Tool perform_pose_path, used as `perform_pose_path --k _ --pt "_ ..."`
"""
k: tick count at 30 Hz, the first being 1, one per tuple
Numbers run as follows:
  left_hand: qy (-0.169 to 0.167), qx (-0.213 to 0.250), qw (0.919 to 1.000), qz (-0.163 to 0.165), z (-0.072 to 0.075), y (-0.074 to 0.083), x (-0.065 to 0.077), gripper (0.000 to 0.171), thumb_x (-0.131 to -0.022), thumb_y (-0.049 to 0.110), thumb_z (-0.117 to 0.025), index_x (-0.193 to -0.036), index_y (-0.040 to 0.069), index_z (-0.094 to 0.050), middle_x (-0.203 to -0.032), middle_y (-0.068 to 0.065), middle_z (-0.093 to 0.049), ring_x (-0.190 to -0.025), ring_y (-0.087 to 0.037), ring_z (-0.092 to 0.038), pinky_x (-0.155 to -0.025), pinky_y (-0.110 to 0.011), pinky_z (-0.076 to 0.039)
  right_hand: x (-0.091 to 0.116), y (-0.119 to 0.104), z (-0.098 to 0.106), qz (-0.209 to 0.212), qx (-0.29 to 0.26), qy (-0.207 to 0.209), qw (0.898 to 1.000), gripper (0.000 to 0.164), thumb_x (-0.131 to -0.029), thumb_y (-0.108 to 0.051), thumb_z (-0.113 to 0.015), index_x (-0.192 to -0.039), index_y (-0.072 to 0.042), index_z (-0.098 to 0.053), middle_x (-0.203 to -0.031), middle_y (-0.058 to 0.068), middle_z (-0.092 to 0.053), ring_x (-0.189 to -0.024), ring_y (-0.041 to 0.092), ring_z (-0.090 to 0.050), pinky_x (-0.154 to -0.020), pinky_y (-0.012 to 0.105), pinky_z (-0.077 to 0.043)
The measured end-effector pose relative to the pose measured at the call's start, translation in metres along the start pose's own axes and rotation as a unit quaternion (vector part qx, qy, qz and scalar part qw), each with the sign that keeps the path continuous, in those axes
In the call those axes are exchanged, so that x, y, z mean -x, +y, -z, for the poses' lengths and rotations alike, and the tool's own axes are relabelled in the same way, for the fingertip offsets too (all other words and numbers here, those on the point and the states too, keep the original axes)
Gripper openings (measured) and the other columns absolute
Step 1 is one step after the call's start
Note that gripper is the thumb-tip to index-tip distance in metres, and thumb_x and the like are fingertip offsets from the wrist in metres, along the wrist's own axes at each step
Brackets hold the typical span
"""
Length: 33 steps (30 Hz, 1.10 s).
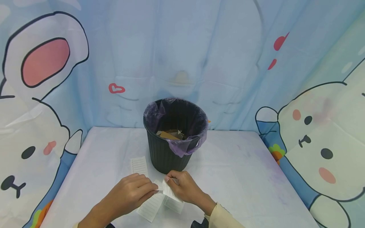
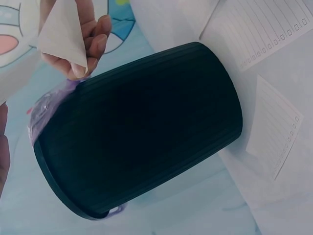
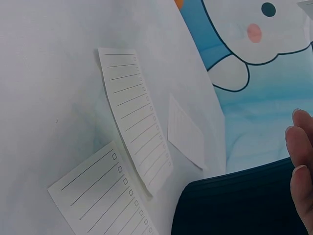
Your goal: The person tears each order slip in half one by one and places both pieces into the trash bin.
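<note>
Low in the head view, my left hand point(image 1: 129, 193) pinches a small piece of white paper point(image 1: 159, 186) between thumb and fingers. Close beside it, my right hand point(image 1: 185, 188) pinches a strip of lined paper point(image 1: 169, 191) that hangs down at a slant. The two papers overlap in this view, so I cannot tell whether they are one sheet. In the left wrist view, a blank white paper flap point(image 2: 63, 34) covers part of the right hand's fingers. Both hands are just in front of the black bin point(image 1: 168, 156).
Lined checklist sheets lie on the white table: one sheet point(image 1: 139, 166) left of the bin, another sheet point(image 1: 151, 207) below the hands, and a third sheet point(image 1: 174, 205) beside it. A purple liner point(image 1: 185, 147) folds over the bin's rim; cardboard scraps point(image 1: 169, 135) lie inside. A printed curtain point(image 1: 182, 57) hangs behind.
</note>
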<state>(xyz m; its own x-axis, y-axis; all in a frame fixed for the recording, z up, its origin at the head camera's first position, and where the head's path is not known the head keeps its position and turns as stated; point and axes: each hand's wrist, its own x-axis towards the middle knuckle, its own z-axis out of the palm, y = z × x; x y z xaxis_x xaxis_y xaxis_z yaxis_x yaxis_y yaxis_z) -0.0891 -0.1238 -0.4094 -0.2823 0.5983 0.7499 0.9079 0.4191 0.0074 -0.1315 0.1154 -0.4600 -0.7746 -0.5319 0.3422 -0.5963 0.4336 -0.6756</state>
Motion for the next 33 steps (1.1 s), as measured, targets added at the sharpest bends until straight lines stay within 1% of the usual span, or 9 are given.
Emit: perform_pose_path --k 4,7,10,14,17,26,33 --pt "-0.005 0.0 1.0 0.005 -0.0009 -0.0001 -0.0007 0.016 -0.1 0.025 -0.064 -0.092 0.016 -0.075 -0.081 0.01 -0.07 -0.071 -0.001 -0.06 -0.069 -0.016 -0.052 0.0006 -0.0002 0.0015 -0.002 0.004 -0.001 1.0 0.015 -0.098 -0.007 -0.061 -0.087 -0.009 -0.072 -0.081 0.0 -0.073 -0.069 -0.002 -0.054 -0.062 0.017 -0.051" --pt "-0.006 0.001 1.0 0.004 -0.0015 -0.0003 -0.0005 0.018 -0.101 0.025 -0.062 -0.093 0.016 -0.075 -0.081 0.01 -0.07 -0.071 -0.001 -0.059 -0.069 -0.015 -0.051 0.0009 -0.0003 0.0022 -0.002 0.005 -0.002 1.0 0.015 -0.099 -0.008 -0.061 -0.088 -0.009 -0.071 -0.081 0.0 -0.073 -0.069 -0.002 -0.053 -0.063 0.017 -0.051" --pt "0.002 -0.001 1.0 -0.006 -0.0025 -0.0009 -0.0009 0.019 -0.102 0.025 -0.06 -0.093 0.016 -0.075 -0.081 0.01 -0.069 -0.071 -0.002 -0.058 -0.066 -0.013 -0.049 0.0012 0.0003 0.0024 -0.001 0.004 -0.002 1.0 0.015 -0.099 -0.008 -0.061 -0.088 -0.009 -0.071 -0.081 -0.001 -0.073 -0.067 -0.003 -0.052 -0.061 0.017 -0.05" --pt "0.007 -0.004 0.9999 -0.01 -0.0035 0.0005 -0.0017 0.028 -0.106 0.027 -0.052 -0.092 0.017 -0.074 -0.079 0.011 -0.067 -0.069 -0.002 -0.057 -0.064 -0.012 -0.047 0.0024 0.0021 0.0015 -0.003 0.005 0.001 1.0 0.015 -0.099 -0.008 -0.061 -0.088 -0.009 -0.071 -0.081 -0.001 -0.073 -0.067 -0.003 -0.051 -0.062 0.017 -0.05" --pt "0.009 -0.006 0.9999 -0.012 -0.004 0.0015 -0.0021 0.031 -0.107 0.027 -0.049 -0.092 0.017 -0.074 -0.079 0.011 -0.066 -0.068 -0.002 -0.056 -0.064 -0.012 -0.047 0.0033 0.0039 0.0007 -0.007 0.008 0.003 1.0 0.015 -0.098 -0.008 -0.061 -0.088 -0.009 -0.072 -0.082 -0.001 -0.073 -0.068 -0.002 -0.052 -0.064 0.017 -0.051" --pt "0.006 -0.003 0.9999 -0.01 -0.0048 0.0011 -0.0031 0.029 -0.107 0.027 -0.051 -0.092 0.017 -0.074 -0.079 0.011 -0.066 -0.068 -0.002 -0.055 -0.063 -0.012 -0.045 0.0041 0.0058 0.001 -0.007 0.011 0.007 1.0 0.015 -0.098 -0.008 -0.061 -0.087 -0.01 -0.071 -0.082 -0.001 -0.073 -0.069 -0.002 -0.053 -0.064 0.017 -0.051" --pt "0.002 0.0 1.0 -0.009 -0.0037 0.0018 -0.0034 0.026 -0.106 0.026 -0.053 -0.092 0.016 -0.074 -0.079 0.011 -0.067 -0.069 -0.002 -0.056 -0.063 -0.011 -0.046 0.0053 0.0046 0.0017 -0.017 0.005 0.002 1.0 0.015 -0.099 -0.009 -0.061 -0.088 -0.01 -0.071 -0.084 -0.001 -0.074 -0.071 -0.002 -0.056 -0.066 0.018 -0.052"
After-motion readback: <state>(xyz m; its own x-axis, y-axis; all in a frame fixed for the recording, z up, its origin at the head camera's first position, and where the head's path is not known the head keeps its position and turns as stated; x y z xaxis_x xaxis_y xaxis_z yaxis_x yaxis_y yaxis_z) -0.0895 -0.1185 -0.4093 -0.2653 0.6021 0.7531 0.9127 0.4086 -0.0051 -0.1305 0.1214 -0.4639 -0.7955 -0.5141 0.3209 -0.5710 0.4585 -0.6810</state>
